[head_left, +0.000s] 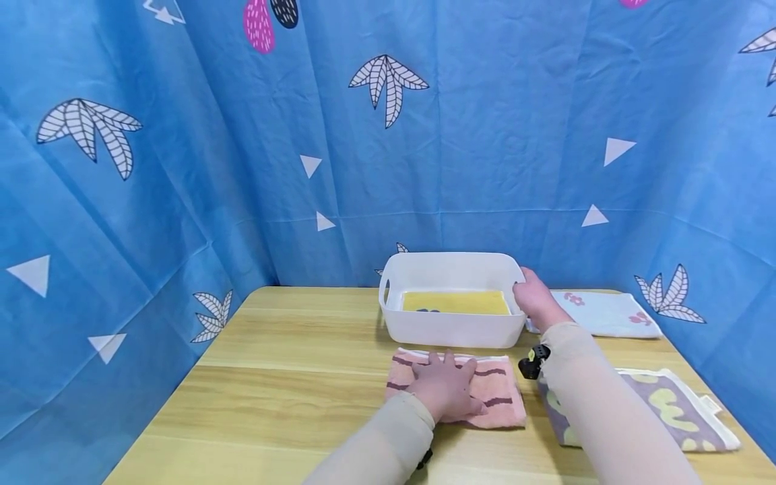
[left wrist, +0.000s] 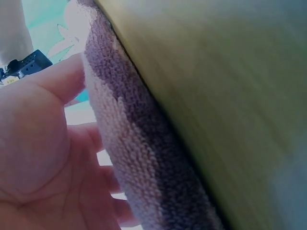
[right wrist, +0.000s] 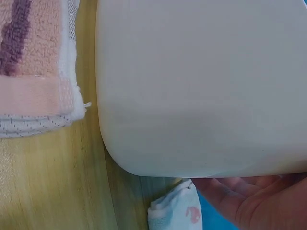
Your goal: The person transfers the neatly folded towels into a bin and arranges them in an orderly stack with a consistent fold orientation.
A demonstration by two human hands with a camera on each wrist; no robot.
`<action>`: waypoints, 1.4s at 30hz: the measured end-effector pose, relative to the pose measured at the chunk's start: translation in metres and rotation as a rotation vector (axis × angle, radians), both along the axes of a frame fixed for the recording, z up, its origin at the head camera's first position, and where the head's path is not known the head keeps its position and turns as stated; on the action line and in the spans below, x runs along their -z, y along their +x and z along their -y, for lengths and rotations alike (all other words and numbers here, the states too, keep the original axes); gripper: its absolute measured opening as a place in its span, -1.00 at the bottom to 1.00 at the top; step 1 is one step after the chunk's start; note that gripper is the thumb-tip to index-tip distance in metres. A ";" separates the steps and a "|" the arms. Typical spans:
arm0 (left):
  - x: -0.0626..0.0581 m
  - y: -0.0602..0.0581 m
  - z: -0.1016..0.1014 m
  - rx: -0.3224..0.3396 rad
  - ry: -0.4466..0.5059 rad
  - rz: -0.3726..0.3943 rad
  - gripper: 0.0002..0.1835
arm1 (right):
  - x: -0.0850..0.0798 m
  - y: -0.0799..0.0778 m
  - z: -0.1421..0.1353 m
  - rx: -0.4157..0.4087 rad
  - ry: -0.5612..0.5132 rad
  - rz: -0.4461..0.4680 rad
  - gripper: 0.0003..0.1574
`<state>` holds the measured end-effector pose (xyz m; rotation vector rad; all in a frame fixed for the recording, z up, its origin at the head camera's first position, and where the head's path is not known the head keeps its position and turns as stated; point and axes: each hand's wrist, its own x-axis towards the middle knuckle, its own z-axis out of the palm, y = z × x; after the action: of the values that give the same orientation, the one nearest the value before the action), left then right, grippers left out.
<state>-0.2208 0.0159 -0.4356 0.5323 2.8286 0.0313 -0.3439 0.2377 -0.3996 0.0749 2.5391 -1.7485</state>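
Observation:
A folded pink towel with brown wavy stripes (head_left: 497,384) lies on the table in front of a white plastic basket (head_left: 455,331). On top of the towel rests my left hand (head_left: 445,387), fingers spread and straight; the left wrist view shows its palm (left wrist: 33,143) beside the towel's edge (left wrist: 129,129). My right hand (head_left: 536,296) grips the basket at its right end handle, fingers partly hidden behind the wall. In the right wrist view the hand (right wrist: 268,203) sits against the basket's end (right wrist: 201,96). A yellow cloth (head_left: 457,302) lies flat inside the basket.
Right of the basket lies a folded white towel with pink flowers (head_left: 606,314). Nearer, partly under my right forearm, is a folded grey-purple towel with yellow-green shapes (head_left: 673,411). A blue patterned curtain (head_left: 485,168) encloses the wooden table (head_left: 273,384) at the back and sides.

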 end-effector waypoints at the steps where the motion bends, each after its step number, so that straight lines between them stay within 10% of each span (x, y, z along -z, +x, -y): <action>1: 0.000 0.000 0.000 -0.002 0.001 0.000 -0.14 | 0.000 0.000 0.000 0.001 0.002 0.001 -0.20; 19: -0.001 -0.008 0.028 0.063 0.172 -0.009 -0.18 | 0.000 0.011 -0.004 0.025 0.027 0.029 -0.10; 33: -0.030 -0.018 0.102 0.020 0.408 -0.057 -0.22 | 0.004 0.067 -0.022 0.000 0.278 -0.109 -0.27; 42: -0.025 -0.025 0.132 -0.045 0.429 -0.008 -0.30 | 0.007 0.098 -0.018 -0.166 0.376 -0.040 -0.50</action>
<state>-0.2459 -0.1161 -0.4107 0.5524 2.8451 0.6556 -0.2457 0.2562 -0.4067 -0.1515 2.7764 -1.2122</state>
